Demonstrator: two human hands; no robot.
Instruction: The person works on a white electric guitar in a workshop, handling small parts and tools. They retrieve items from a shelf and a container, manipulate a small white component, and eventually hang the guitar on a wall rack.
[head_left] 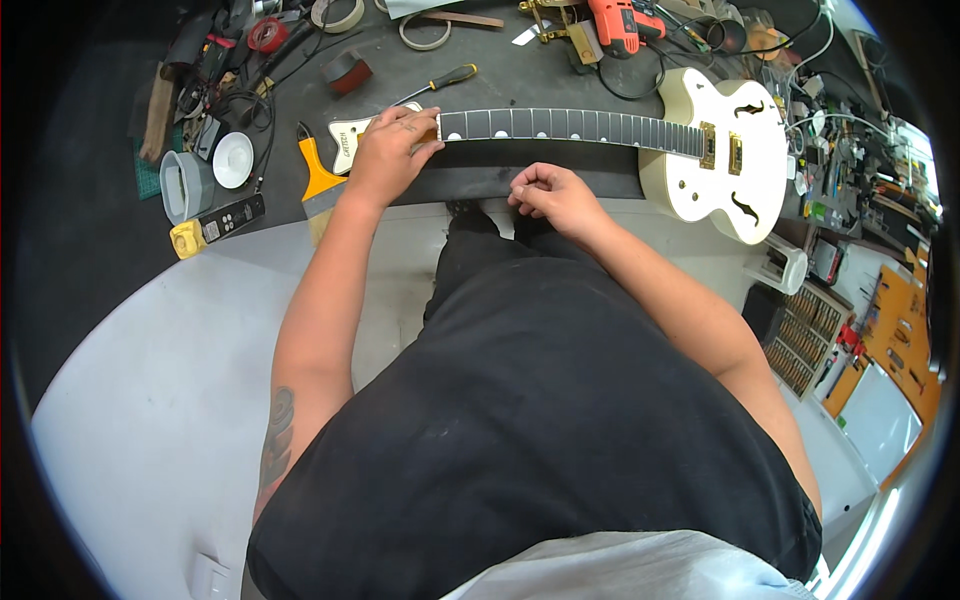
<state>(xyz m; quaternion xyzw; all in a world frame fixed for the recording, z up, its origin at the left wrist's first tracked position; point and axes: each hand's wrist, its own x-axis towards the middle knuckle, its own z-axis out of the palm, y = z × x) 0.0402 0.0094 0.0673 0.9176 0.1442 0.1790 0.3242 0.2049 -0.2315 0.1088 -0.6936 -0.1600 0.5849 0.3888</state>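
A cream electric guitar (735, 110) with f-shaped holes and gold pickups lies face up across the bench, without strings on its dark fretboard (560, 124). My left hand (385, 155) is closed around the nut end of the neck, its fingers over the headstock (344, 141) and its thumb by the nut. In front of the neck, over the bench's near edge, my right hand (555, 197) is held apart from the guitar. Its fingers curl together, hiding whatever they may hold. Beside the headstock lies a yellow-handled scraper or brush (318, 178).
A screwdriver (453, 77) lies behind the headstock. An orange-red power tool (622, 28) stands behind the neck. To the left are a white round dish (233, 160), a clear container (187, 187) and a level-like bar (232, 218). Cables and tools crowd the bench's far side.
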